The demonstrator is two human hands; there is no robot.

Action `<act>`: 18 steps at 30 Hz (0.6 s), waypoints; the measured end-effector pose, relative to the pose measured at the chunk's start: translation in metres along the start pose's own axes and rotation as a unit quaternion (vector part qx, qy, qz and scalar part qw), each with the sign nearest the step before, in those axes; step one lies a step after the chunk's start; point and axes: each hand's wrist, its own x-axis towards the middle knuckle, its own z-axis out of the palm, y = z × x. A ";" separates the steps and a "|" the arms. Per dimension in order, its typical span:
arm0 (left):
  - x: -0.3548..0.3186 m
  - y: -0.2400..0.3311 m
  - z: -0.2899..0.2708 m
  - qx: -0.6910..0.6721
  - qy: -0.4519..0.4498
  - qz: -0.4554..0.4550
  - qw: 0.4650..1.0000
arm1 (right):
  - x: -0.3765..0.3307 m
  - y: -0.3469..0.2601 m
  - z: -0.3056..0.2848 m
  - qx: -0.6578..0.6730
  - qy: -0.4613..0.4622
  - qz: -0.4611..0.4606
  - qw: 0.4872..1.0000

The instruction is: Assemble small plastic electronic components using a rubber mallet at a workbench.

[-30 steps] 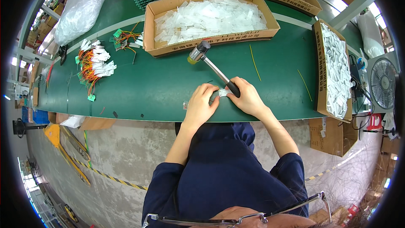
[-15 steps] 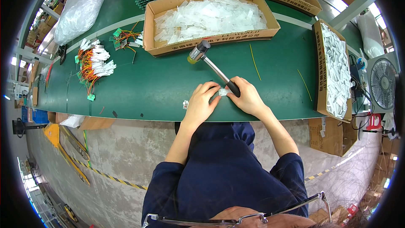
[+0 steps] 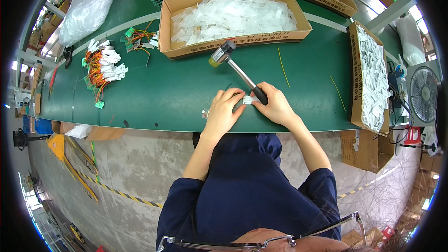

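Between the fingertips of both hands is a small white flat plastic piece (image 3: 249,99), held just above or on the green table; which of the two I cannot tell. My left hand (image 3: 224,113) pinches its left end. My right hand (image 3: 276,106) is closed at its right end and also keeps the black handle of a mallet (image 3: 240,74) against the palm. The mallet slants away to the upper left, its metal head having one dark and one yellow face. Beside my left hand lies another small white part (image 3: 205,113), partly hidden by the hand.
An open carton (image 3: 235,43) of clear plastic pieces stands beyond the mallet. Another carton (image 3: 355,72) at the right holds white pieces. Wired green boards with white ends (image 3: 108,65) lie at the left. Two thin yellow wires rest on the green table (image 3: 177,88). A fan (image 3: 423,94) stands far right.
Both hands stay closed around the white piece, almost in the same spot. The mallet remains in my right hand, and the whole view has shifted slightly.
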 end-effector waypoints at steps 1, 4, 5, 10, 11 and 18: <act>0.000 0.000 0.000 -0.001 -0.002 -0.001 1.000 | 0.000 -0.002 -0.001 0.007 -0.004 0.004 1.000; 0.000 -0.001 0.000 0.004 -0.006 -0.003 1.000 | 0.000 -0.001 -0.002 0.022 -0.010 0.011 1.000; 0.000 -0.001 0.000 0.003 -0.006 -0.004 1.000 | 0.000 -0.001 -0.002 0.029 -0.010 0.013 0.999; 0.000 0.000 -0.001 0.002 -0.012 -0.015 1.000 | 0.000 -0.002 -0.004 0.033 -0.030 0.020 0.999; 0.000 0.000 -0.001 0.002 -0.012 -0.015 1.000 | 0.000 -0.001 -0.004 0.021 -0.018 -0.003 1.000; 0.000 -0.001 0.001 -0.006 -0.008 -0.020 1.000 | 0.000 -0.001 -0.003 0.017 -0.021 0.003 1.000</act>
